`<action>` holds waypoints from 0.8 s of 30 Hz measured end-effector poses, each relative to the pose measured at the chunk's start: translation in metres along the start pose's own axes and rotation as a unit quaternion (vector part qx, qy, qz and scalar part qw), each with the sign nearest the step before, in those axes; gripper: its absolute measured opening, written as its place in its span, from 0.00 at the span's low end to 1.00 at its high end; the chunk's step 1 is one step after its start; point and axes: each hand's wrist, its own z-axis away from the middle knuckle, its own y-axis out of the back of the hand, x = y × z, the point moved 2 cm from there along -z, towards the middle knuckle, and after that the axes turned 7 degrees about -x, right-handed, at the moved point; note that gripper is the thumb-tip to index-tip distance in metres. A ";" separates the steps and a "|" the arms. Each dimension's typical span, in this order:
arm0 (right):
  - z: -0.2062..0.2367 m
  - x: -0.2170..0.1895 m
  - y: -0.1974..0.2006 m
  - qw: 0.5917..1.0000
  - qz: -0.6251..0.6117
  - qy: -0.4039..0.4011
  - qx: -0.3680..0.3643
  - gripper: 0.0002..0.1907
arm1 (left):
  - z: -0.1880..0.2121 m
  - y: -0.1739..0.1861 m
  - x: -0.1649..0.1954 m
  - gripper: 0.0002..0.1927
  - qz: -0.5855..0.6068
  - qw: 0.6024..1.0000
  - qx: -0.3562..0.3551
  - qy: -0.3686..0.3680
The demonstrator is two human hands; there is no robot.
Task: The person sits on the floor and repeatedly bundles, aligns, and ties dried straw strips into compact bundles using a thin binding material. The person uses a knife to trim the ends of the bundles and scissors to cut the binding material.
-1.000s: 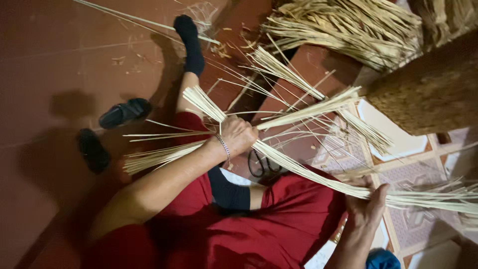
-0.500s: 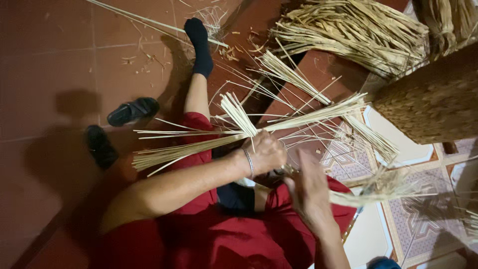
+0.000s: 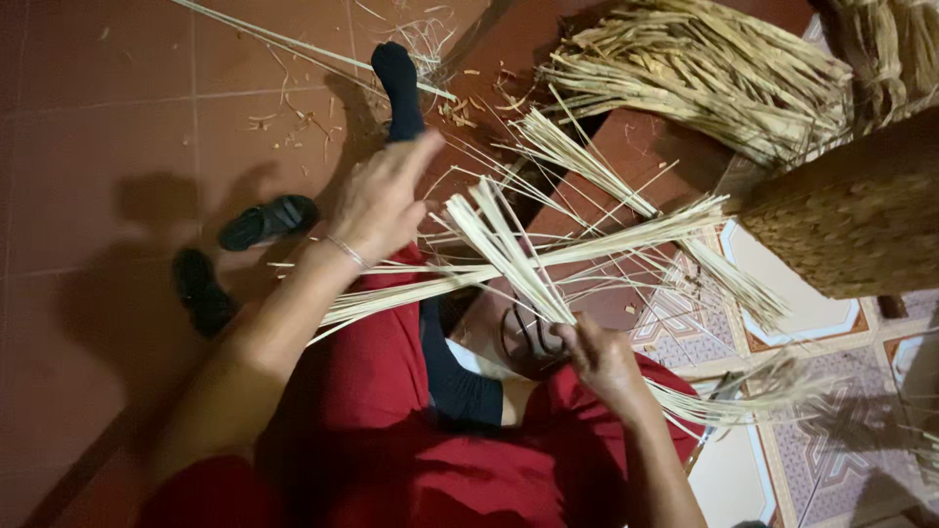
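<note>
**Q:** What does each hand do here?

**A:** My right hand (image 3: 602,362) sits low over my lap, its fingers closed on the crossing point of the pale, flat, straw-coloured reed strips (image 3: 509,249), which fan upward and outward from that grip. My left hand (image 3: 377,200) hovers above the fan, fingers spread apart and holding nothing, just beside the strips that run leftward across my red trouser leg (image 3: 391,430).

**Q:** Where does the work lie?

**A:** The bundle rests across my lap, above the red-brown tiled floor (image 3: 98,147). A loose heap of the same pale reed (image 3: 704,68) lies well apart at upper right, beside a coarse brown woven basket (image 3: 851,220). A pair of black sandals (image 3: 240,254) sits on the floor to the left.

**Q:** How is the step done well, in your judgement?

**A:** I judge that the pinch at the crossing must stay firm, so the fan does not slip. The free hand should take one group of strips at a time, close to the crossing, keeping them flat and untwisted. Bending near the grip, not at the tips, seems safer against cracking.
</note>
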 end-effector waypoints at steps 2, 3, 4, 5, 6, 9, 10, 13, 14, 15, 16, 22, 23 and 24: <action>-0.007 0.000 0.013 0.996 -0.063 0.069 0.002 0.13 | 0.000 0.001 -0.021 0.42 0.152 0.988 0.025 0.013; -0.009 -0.001 0.019 0.990 -0.095 0.101 0.001 0.14 | -0.001 -0.007 -0.026 0.40 0.183 0.983 0.013 -0.009; -0.012 0.001 0.024 0.991 -0.114 0.072 -0.010 0.15 | 0.000 -0.014 -0.031 0.38 0.216 0.976 0.002 -0.031; -0.013 0.002 0.029 0.990 -0.133 0.044 -0.021 0.15 | 0.003 -0.031 -0.036 0.43 0.263 0.956 -0.109 0.075; -0.015 0.003 0.033 0.988 -0.151 0.015 -0.031 0.16 | 0.008 -0.052 -0.037 0.49 0.303 0.910 -0.218 0.178; -0.014 0.005 0.045 0.984 -0.173 -0.009 -0.042 0.15 | 0.005 -0.099 -0.022 0.24 0.278 0.938 -0.205 0.024; -0.013 0.005 0.047 0.984 -0.172 -0.003 -0.042 0.15 | 0.005 -0.113 -0.017 0.20 0.290 0.939 -0.185 -0.002; -0.011 0.008 0.057 0.984 -0.175 0.010 -0.040 0.16 | -0.002 -0.138 -0.022 0.08 0.302 0.943 -0.141 0.001; -0.010 0.009 0.061 0.983 -0.181 0.010 -0.040 0.16 | -0.005 -0.142 -0.029 0.08 0.302 0.944 -0.131 0.016; -0.009 0.011 0.064 0.981 -0.189 0.011 -0.039 0.16 | -0.006 -0.142 -0.037 0.08 0.316 0.944 -0.095 0.020; -0.008 0.014 0.069 0.977 -0.210 -0.012 -0.020 0.15 | -0.006 -0.138 -0.049 0.08 0.328 0.942 -0.060 0.025; 0.001 0.029 0.099 0.955 -0.286 -0.004 0.082 0.15 | 0.013 -0.106 -0.110 0.09 0.527 0.811 0.117 0.225; 0.001 0.030 0.101 0.955 -0.282 0.019 0.089 0.15 | 0.022 -0.103 -0.111 0.09 0.530 0.803 0.127 0.240; 0.002 0.030 0.103 0.955 -0.277 0.041 0.096 0.15 | 0.031 -0.099 -0.112 0.09 0.533 0.795 0.137 0.254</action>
